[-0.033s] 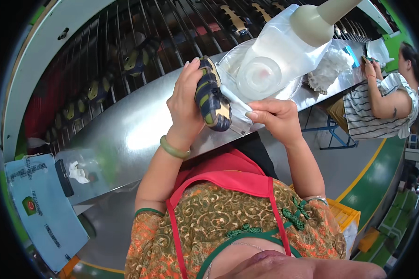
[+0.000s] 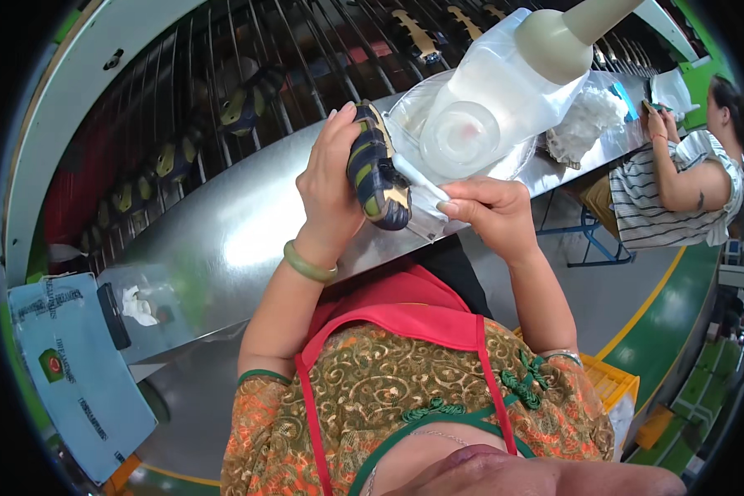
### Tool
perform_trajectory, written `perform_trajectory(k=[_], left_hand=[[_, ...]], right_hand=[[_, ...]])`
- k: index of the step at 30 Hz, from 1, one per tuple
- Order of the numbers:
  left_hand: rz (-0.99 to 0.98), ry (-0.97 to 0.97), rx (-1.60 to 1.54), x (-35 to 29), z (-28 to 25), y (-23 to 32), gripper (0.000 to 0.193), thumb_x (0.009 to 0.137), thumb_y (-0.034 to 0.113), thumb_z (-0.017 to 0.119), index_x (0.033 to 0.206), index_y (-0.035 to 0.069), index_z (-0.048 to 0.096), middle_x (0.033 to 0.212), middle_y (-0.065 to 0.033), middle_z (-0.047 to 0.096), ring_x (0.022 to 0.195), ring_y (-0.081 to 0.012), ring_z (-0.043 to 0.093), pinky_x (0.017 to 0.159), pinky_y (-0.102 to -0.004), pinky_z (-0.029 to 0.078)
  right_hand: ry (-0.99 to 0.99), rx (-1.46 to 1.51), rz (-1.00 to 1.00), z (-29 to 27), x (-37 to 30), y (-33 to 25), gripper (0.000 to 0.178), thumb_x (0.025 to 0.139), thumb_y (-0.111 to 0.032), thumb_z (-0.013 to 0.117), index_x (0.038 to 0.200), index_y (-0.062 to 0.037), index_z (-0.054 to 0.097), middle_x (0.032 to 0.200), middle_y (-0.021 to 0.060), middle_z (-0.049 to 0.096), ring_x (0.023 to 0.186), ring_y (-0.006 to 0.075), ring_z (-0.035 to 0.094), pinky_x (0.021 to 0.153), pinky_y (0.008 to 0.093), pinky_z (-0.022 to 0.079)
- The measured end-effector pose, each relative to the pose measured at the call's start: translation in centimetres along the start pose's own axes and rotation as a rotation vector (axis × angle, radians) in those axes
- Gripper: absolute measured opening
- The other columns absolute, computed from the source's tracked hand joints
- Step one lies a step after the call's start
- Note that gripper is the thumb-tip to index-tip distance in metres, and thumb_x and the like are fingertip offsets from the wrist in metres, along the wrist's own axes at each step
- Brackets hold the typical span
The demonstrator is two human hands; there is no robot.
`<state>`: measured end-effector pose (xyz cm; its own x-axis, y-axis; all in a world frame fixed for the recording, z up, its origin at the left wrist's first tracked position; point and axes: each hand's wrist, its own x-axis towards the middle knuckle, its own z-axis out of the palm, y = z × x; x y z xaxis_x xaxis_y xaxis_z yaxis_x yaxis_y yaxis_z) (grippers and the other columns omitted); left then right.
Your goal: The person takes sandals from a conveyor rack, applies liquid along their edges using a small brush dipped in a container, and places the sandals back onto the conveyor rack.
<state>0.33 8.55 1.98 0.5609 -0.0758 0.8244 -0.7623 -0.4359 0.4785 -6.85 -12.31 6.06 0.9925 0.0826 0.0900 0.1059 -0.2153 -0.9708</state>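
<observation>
Just above the middle of the head view, gripping a navy-and-olive strappy shoe in the left hand, apparently held up over the near edge of a metal worktop. Turned lengthwise up the frame, presumably to leave its right side exposed. Fingers bent around the upper left of the shoe, close together, closed only as far as its bulk allows; cannot tell where the thumb presses, being hidden.

To the right, pinching a slim white stick between thumb and forefinger of the right hand, parted by no more than its thickness, other fingers folded under. Gripped at the lower right end, likely for fine control, and slanting up-left to the shoe's right edge; cannot tell whether quite touching.

Right of upper centre, near both hands, a round translucent cup, probably set there for easy reach. At upper left, more shoes along a barred rack, likely to spare worktop space.
</observation>
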Motion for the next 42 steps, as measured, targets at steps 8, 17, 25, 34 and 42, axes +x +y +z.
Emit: perform_trajectory(k=[8,17,25,34,42], left_hand=[[-0.124,-0.121,0.019,0.8,-1.1,1.4,0.051,0.065,0.006,0.074,0.111,0.005,0.053,0.116,-0.0164,0.061,0.099,-0.0321,0.063,0.079,-0.0361,0.053],[-0.526,-0.748,-0.485,2.2,-3.8,2.2,0.069,0.058,0.013,0.082,0.118,0.002,0.048,0.092,-0.0137,0.067,0.090,-0.0293,0.066,0.077,-0.0351,0.051],[-0.868,-0.868,-1.080,2.8,-4.8,2.0,0.079,0.059,0.011,0.081,0.129,-0.002,0.045,0.115,-0.0081,0.059,0.106,-0.0178,0.056,0.098,-0.0316,0.039],[-0.965,-0.413,-1.410,-1.3,-3.0,0.7,0.088,0.069,0.030,0.077,0.138,-0.004,0.035,0.115,-0.0127,0.059,0.103,-0.0199,0.060,0.092,-0.0311,0.047],[-0.957,-0.190,-1.434,-0.6,-3.1,1.7,0.078,0.080,0.027,0.068,0.141,-0.003,0.030,0.113,-0.0167,0.060,0.092,-0.0218,0.065,0.081,-0.0336,0.055]], right_hand=[[-0.033,0.042,-0.087,-0.4,0.0,-1.2,0.019,0.073,0.001,0.074,0.092,0.0005,0.072,0.075,0.0067,0.068,0.066,0.0086,0.060,0.059,0.0214,0.046],[0.014,0.096,-0.159,0.4,2.4,-1.6,0.017,0.071,0.003,0.073,0.088,0.0008,0.072,0.075,0.0050,0.067,0.065,0.0082,0.058,0.058,0.0216,0.044],[0.033,0.002,-0.211,-0.2,3.1,-1.3,0.016,0.070,0.006,0.073,0.086,0.0045,0.071,0.072,0.0037,0.065,0.060,0.0066,0.056,0.053,0.0195,0.044],[-0.106,0.058,0.024,-0.3,0.8,0.1,0.013,0.075,-0.003,0.074,0.087,0.0014,0.072,0.074,0.0052,0.067,0.065,0.0085,0.059,0.059,0.0217,0.046],[0.066,0.149,0.127,2.1,0.4,1.5,0.017,0.082,-0.009,0.070,0.095,0.0020,0.071,0.070,0.0012,0.065,0.062,0.0053,0.056,0.057,0.0199,0.045]])
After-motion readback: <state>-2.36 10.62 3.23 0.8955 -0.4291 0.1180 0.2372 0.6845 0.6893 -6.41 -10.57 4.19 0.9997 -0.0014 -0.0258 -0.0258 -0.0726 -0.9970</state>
